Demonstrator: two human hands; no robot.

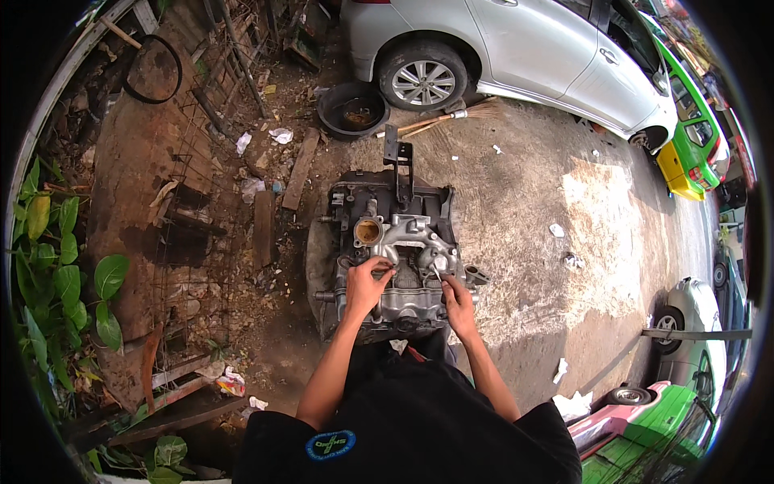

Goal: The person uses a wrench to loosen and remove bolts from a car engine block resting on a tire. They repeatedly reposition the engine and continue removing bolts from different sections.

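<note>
At the left edge of the concrete (516,173), our engine (411,302), left hand (368,284) at its silver pipework (407,233), fingertips nearly together, anything held we cannot tell, right hand (457,302) pinching a slim pale rod (438,272).

Grimy engine (409,302), silver casting (410,235) on top

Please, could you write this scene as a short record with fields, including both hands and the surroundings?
Left hand: fingertips at the engine; anything held is too small to tell
Right hand: holds a thin pale piece over the silver casting
Beyond the engine: black basin, broom, silver car
Far left: leafy plant
</note>
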